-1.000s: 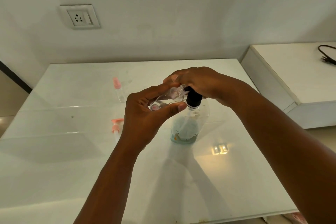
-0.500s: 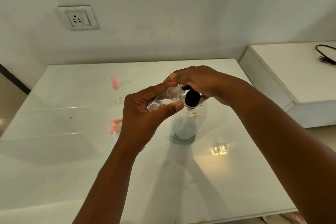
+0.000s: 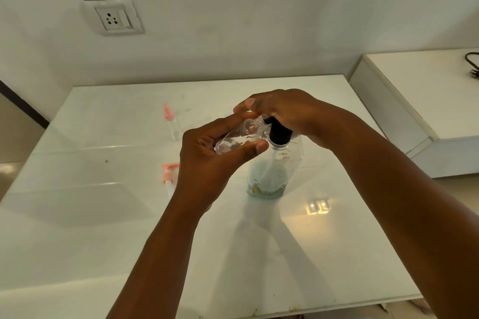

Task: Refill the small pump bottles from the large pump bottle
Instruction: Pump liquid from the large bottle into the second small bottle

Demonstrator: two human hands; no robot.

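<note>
A large clear pump bottle (image 3: 269,176) with a black collar stands upright on the white table (image 3: 103,241), a little pale liquid at its bottom. My right hand (image 3: 282,109) lies over its black pump head, hiding the nozzle. My left hand (image 3: 207,158) grips a small clear bottle (image 3: 241,136), tilted with its open mouth up against the pump. A second small bottle (image 3: 173,124) with a pink cap stands further back on the left. A loose pink pump top (image 3: 169,173) lies left of my left wrist.
A wall socket (image 3: 114,17) is on the wall behind the table. A lower white cabinet (image 3: 427,101) stands to the right, with a black cable (image 3: 473,62) on it. A bright light reflection (image 3: 318,206) shows on the tabletop.
Both hands stay at the pump. The pump head seems slightly higher than a second ago, and the small bottle's mouth remains against it.
</note>
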